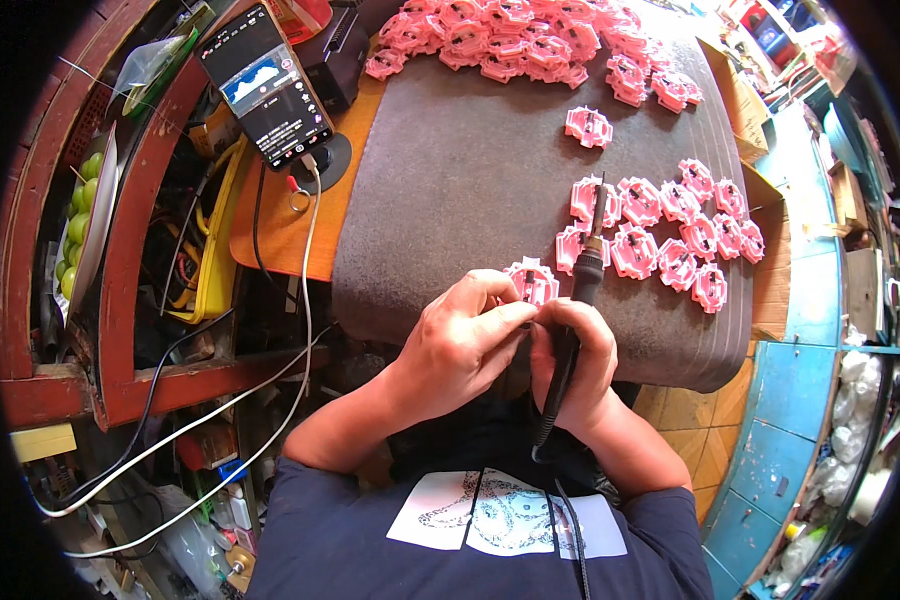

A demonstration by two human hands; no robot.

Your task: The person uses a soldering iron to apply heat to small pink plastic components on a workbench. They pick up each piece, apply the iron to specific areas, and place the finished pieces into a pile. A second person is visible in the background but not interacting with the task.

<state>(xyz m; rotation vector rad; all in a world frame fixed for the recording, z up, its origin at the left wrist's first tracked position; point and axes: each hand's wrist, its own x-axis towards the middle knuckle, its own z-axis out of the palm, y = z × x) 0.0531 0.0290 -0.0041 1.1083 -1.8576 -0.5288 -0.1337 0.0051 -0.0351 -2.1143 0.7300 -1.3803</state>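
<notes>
Over a dark mat's [450,180] near edge, the left hand [457,332], nearly closed, pinches a pink part [536,284]; the right hand [590,358], curled, grips a soldering iron [590,272] pointing toward the far side.

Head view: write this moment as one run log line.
left hand: pinching angular pink plastic part | right hand: holding black pen-shaped soldering iron | dark grey mat: more pink parts, spread and heaped
</notes>
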